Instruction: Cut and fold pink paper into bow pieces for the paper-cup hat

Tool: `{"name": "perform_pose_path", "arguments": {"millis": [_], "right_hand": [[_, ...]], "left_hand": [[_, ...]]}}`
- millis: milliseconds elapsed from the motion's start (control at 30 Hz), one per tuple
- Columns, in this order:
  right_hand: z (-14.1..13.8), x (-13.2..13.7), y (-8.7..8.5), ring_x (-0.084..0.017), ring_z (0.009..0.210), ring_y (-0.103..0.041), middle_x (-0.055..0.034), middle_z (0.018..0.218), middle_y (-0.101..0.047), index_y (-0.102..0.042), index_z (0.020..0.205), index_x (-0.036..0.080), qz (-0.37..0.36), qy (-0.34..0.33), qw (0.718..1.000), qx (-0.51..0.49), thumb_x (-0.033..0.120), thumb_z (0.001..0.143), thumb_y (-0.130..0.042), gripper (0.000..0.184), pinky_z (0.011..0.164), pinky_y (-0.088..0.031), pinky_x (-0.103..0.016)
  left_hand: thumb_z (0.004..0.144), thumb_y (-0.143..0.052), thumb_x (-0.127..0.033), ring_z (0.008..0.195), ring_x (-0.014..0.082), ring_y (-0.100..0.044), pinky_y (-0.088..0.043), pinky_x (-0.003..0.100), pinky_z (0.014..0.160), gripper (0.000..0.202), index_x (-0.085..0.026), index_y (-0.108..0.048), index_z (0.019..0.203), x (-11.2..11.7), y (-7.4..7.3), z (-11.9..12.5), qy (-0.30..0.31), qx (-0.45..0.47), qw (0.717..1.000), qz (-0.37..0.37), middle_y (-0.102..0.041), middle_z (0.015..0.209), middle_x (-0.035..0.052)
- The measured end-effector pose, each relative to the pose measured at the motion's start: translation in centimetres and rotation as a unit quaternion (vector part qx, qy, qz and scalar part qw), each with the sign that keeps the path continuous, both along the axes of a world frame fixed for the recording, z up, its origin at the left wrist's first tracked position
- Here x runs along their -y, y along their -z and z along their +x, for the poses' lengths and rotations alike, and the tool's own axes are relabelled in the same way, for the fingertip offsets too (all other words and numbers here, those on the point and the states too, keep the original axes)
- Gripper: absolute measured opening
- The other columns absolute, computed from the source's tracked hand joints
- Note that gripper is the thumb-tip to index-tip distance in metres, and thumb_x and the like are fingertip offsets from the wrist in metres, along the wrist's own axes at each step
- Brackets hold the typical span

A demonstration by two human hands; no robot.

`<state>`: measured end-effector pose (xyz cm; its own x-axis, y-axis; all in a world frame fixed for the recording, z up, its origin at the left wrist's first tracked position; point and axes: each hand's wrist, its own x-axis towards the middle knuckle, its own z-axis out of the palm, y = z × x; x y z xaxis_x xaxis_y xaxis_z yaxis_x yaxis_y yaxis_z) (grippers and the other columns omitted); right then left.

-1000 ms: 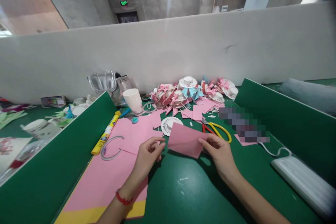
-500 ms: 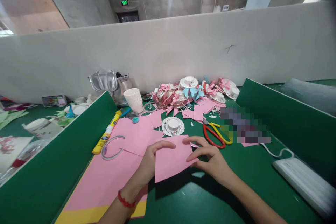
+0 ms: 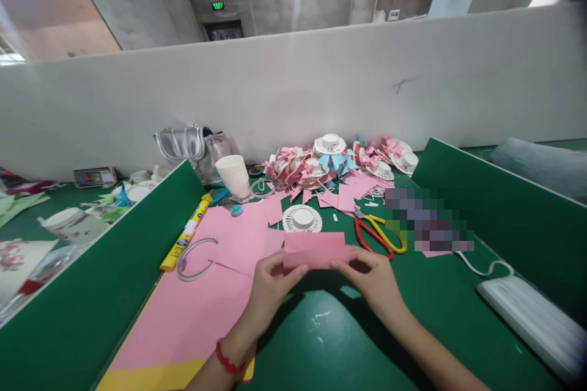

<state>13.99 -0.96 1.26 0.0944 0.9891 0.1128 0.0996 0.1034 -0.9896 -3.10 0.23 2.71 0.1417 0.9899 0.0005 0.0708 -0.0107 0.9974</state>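
Observation:
A small pink paper piece (image 3: 315,250), folded into a flat rectangle, is held up over the green table (image 3: 330,342). My left hand (image 3: 270,287) pinches its lower left corner. My right hand (image 3: 373,278) pinches its lower right corner. Both hands are closed on the paper. A red band circles my left wrist. Just beyond the paper lies a white fringed paper-cup disc (image 3: 301,219).
Large pink sheets (image 3: 192,311) over a yellow one lie at left, with a clear plastic ring (image 3: 195,256) and a yellow glue stick (image 3: 186,233). Red-and-yellow scissors (image 3: 378,235) sit right. A cup stack (image 3: 233,175), finished paper hats (image 3: 339,162), green dividers (image 3: 499,214) and a white power strip (image 3: 536,317) surround.
The pink square, held by my right hand alone a second ago, was taken by both hands and folded in half into a narrow rectangle; both hands now grip its lower corners.

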Motion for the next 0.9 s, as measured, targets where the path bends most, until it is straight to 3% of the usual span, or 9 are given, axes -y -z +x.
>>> {"name": "perform_pose_path", "arguments": {"millis": [167, 267, 367, 500, 667, 800, 900], "right_hand": [[-0.4, 0.6, -0.5, -0.014, 0.055, -0.055, -0.0004, 0.055, -0.061, -0.060, 0.054, 0.016, -0.004, 0.037, 0.999, 0.009, 0.028, 0.064, -0.063, 0.015, 0.054, -0.045, -0.023], [-0.4, 0.7, -0.8, -0.016, 0.066, -0.060, -0.0016, 0.067, -0.066, -0.064, 0.062, 0.017, 0.020, 0.014, 0.999, -0.035, 0.024, 0.063, -0.063, 0.006, 0.062, -0.047, -0.024], [-0.5, 0.7, -1.0, -0.016, 0.069, -0.060, -0.0016, 0.070, -0.067, -0.063, 0.058, 0.018, 0.028, 0.012, 0.997, -0.072, 0.021, 0.061, -0.064, 0.004, 0.064, -0.047, -0.025], [-0.7, 0.9, -1.0, -0.013, 0.055, -0.056, 0.0012, 0.054, -0.061, -0.058, 0.051, 0.018, 0.000, 0.078, 0.993, -0.093, 0.021, 0.058, -0.067, 0.012, 0.053, -0.045, -0.023], [-1.3, 1.1, -0.5, -0.008, 0.044, -0.044, 0.0074, 0.045, -0.044, -0.041, 0.048, 0.018, -0.007, 0.143, 0.983, -0.112, 0.022, 0.054, -0.070, 0.030, 0.043, -0.038, -0.020], [-1.5, 1.3, 0.1, -0.008, 0.046, -0.047, 0.0093, 0.051, -0.045, -0.039, 0.070, 0.022, -0.018, 0.088, 0.986, -0.137, 0.022, 0.058, -0.069, 0.032, 0.046, -0.041, -0.020], [-1.2, 1.3, -0.4, -0.012, 0.056, -0.054, 0.0060, 0.061, -0.052, -0.040, 0.088, 0.023, -0.011, 0.023, 0.995, -0.095, 0.021, 0.063, -0.064, 0.034, 0.053, -0.045, -0.023]], "left_hand": [[0.062, -0.068, -0.023, 0.068, 0.0182, -0.063, -0.050, 0.025, 0.063, 0.012, -0.013, -0.070, 0.068, 0.5, -0.3, 0.6, -0.032, -0.001, 0.999, -0.032, -0.071, 0.070, 0.0054], [0.063, -0.067, -0.024, 0.071, 0.0196, -0.064, -0.050, 0.026, 0.066, 0.014, -0.013, -0.071, 0.071, 0.6, -0.3, 0.6, -0.024, 0.025, 0.998, -0.046, -0.072, 0.073, 0.0060], [0.062, -0.067, -0.025, 0.071, 0.0199, -0.065, -0.050, 0.027, 0.067, 0.014, -0.013, -0.071, 0.069, 0.7, -0.4, 0.7, -0.018, 0.038, 0.998, -0.053, -0.072, 0.071, 0.0057], [0.059, -0.069, -0.023, 0.062, 0.0181, -0.064, -0.050, 0.024, 0.059, 0.010, -0.014, -0.070, 0.061, 1.0, -0.7, 1.1, -0.046, 0.020, 0.997, -0.054, -0.071, 0.063, 0.0035], [0.057, -0.070, -0.022, 0.054, 0.0152, -0.061, -0.047, 0.021, 0.052, 0.010, -0.012, -0.067, 0.056, 1.0, -0.4, 1.3, -0.084, -0.007, 0.995, -0.048, -0.068, 0.056, 0.0026], [0.058, -0.069, -0.021, 0.050, 0.0104, -0.057, -0.044, 0.018, 0.048, 0.016, -0.014, -0.056, 0.061, 0.8, -0.1, 1.1, -0.117, 0.002, 0.993, 0.000, -0.062, 0.054, -0.0026], [0.057, -0.070, -0.018, 0.043, 0.0081, -0.053, -0.039, 0.015, 0.042, 0.033, -0.019, -0.043, 0.077, 0.9, -0.8, 1.1, -0.121, 0.031, 0.992, 0.017, -0.058, 0.052, -0.0083]]}}
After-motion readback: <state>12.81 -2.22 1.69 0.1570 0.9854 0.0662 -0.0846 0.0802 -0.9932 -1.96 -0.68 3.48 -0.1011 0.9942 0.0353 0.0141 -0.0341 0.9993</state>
